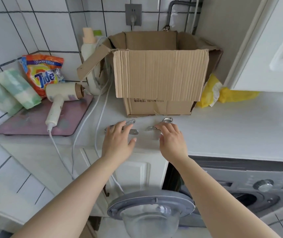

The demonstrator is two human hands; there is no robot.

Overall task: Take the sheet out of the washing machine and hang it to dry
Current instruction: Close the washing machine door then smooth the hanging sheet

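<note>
Two metal clips lie on the white countertop [223, 127] in front of a cardboard box. My left hand [118, 140] rests palm down over the left clip [132, 123], fingers spread. My right hand [170, 138] covers part of the right clip [167, 120], fingers loosely curled over it. Neither clip is lifted. Below the counter stands the grey washing machine [257, 184] with its round door [151, 205] swung open toward me. The drum opening [247, 198] is dark, and no sheet shows in view.
An open cardboard box [159, 74] stands at the back of the counter. Left of it are a hair dryer [60, 98] on a pink scale, a Tide bag [43, 73], folded cloths and a bottle. White cables trail down the cabinet front. A yellow bag [230, 95] lies right.
</note>
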